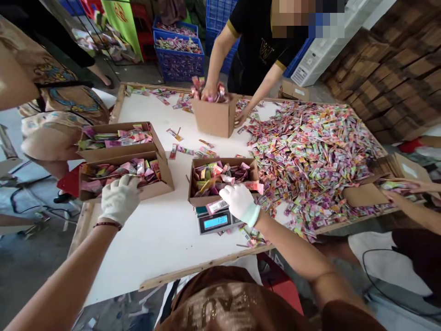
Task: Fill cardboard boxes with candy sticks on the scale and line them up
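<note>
Packets [306,151] are wrapped in glossy plastic, boxes [213,118] are formed of matt cardboard, the smooth table [138,250] is edged with wood, and gloves [120,200] are made of cloth.

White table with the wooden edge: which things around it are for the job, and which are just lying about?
In use:
white-gloved left hand
white-gloved right hand
small colourful plastic packets
open brown cardboard box by the right hand
grey scale with blue display

Probably just about:
bright green sheet with red print
tall white box-like object

Open cardboard box [203,201] of colourful packets [208,173] sits upright on a lit scale [216,223]
</note>
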The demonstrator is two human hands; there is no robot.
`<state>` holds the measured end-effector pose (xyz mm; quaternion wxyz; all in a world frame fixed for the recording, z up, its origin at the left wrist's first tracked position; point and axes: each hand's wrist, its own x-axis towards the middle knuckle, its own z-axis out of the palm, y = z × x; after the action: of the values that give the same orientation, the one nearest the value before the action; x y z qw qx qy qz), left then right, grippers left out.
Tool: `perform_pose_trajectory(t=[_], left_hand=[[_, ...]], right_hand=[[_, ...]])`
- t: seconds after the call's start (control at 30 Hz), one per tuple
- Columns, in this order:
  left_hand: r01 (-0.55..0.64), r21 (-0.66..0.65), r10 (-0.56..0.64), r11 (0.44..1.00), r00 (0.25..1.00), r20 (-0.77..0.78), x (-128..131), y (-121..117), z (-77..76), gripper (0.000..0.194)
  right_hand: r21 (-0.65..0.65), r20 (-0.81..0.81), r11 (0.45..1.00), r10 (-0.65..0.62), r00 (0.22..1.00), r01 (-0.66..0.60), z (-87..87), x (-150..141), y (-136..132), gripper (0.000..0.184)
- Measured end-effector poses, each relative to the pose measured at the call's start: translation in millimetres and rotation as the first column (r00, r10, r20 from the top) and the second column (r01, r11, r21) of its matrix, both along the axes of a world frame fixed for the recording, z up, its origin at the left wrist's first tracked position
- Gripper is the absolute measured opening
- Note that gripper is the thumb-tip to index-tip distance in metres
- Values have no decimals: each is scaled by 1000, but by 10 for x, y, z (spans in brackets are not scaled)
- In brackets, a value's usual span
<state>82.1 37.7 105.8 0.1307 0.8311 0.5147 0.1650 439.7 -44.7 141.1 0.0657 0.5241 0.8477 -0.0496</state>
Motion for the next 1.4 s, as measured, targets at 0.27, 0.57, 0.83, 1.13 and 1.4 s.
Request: perform_pose_trajectory(t=[0.27, 0.57, 0.83, 1.13, 1.4], left_hand=[[-150, 3, 143, 989, 947, 287, 442, -909, -639, 49], [-198, -172, 250, 965, 890, 382, 534, -1314, -757, 53], [-186, -184, 248, 965, 875, 415, 548, -1520, -803, 49], [-180, -256, 279, 950, 858, 432, 551, -1655, -849, 46], [-154, -273, 260, 950, 871, 416, 730, -1688, -873, 50]], right_hand=[[211, -541, 975, 174, 823, -67, 330, 500, -386, 38], [277, -802, 762, -151, 577, 585, 769, 951, -473, 25], [236, -755, 908, -53, 653, 346, 880, 521, -167, 35], [-15, -393, 982, -180, 902, 189, 634, 158, 226, 47], [-112, -204, 992, -85, 975, 63, -14, -71, 547, 50]])
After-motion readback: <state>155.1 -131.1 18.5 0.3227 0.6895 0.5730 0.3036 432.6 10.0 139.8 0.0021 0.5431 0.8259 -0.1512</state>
